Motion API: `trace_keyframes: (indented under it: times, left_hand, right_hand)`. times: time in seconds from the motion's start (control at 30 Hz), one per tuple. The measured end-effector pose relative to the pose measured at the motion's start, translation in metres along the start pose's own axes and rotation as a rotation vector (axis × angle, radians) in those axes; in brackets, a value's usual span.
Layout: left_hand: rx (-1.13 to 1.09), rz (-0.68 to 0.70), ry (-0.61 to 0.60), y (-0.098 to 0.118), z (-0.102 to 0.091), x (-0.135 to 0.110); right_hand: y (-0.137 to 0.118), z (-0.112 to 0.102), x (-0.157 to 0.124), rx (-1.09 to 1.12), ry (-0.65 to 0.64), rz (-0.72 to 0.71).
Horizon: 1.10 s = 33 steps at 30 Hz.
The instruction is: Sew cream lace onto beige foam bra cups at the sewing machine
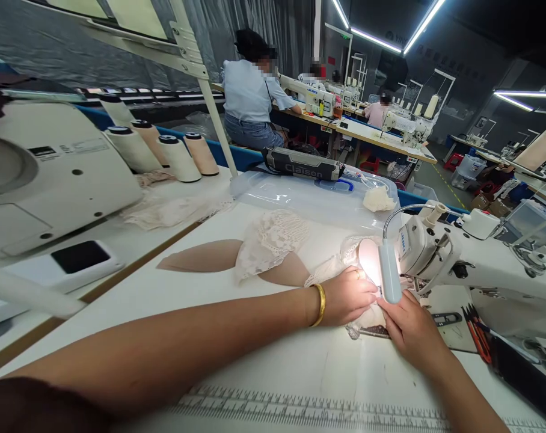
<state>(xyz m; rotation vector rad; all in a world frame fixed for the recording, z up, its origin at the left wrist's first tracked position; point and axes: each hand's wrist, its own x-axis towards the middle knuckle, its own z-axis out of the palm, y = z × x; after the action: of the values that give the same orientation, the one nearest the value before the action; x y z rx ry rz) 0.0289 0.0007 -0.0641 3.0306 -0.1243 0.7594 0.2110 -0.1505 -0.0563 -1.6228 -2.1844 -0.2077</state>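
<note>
My left hand [350,296], with a gold bangle at the wrist and a ring, lies on cream lace fabric [273,239] close to the head of a white sewing machine [462,258]. Its fingers press the cloth down, lit by the machine's small gooseneck lamp [389,272]. My right hand [411,328] rests just right of it, fingers curled down on the same fabric beside the needle area, which the lamp hides. A beige fabric piece [201,255] trails away to the left under the lace.
A clear plastic box [309,195] with a dark device on top stands behind the fabric. Thread cones [178,157] and another machine [52,174] are at left. Snips [447,319] and red-handled tools [478,334] lie at right. Other people sew at distant tables.
</note>
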Motion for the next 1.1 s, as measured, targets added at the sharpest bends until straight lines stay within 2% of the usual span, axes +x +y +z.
trace_keyframes:
  times: [0.23, 0.47, 0.57, 0.73, 0.87, 1.0, 1.1]
  left_hand:
    - [-0.018, -0.016, -0.010, -0.006, -0.001, 0.004]
    - [-0.011, -0.049, -0.026, -0.007, 0.012, 0.004]
    - [0.005, -0.075, -0.034, -0.005, 0.008, 0.006]
    - [0.093, -0.171, -0.041, 0.003, 0.000, 0.013]
    - [0.136, -0.249, -0.096, 0.003, 0.000, 0.019]
    - [0.089, -0.279, -0.141, -0.006, -0.009, 0.015]
    - [-0.024, -0.228, -0.085, 0.004, -0.028, -0.005]
  right_hand:
    - [0.005, 0.005, -0.002, -0.057, -0.001, 0.058]
    - [0.004, 0.005, -0.003, -0.065, 0.002, 0.072]
    - [0.005, 0.006, -0.004, -0.067, 0.003, 0.078]
    - [0.008, 0.008, -0.005, -0.078, 0.010, 0.093]
    - [0.007, 0.007, -0.005, -0.036, 0.039, 0.097]
    - [-0.003, 0.002, -0.003, 0.166, 0.045, 0.197]
    - [-0.019, 0.002, 0.003, 0.608, 0.009, 0.435]
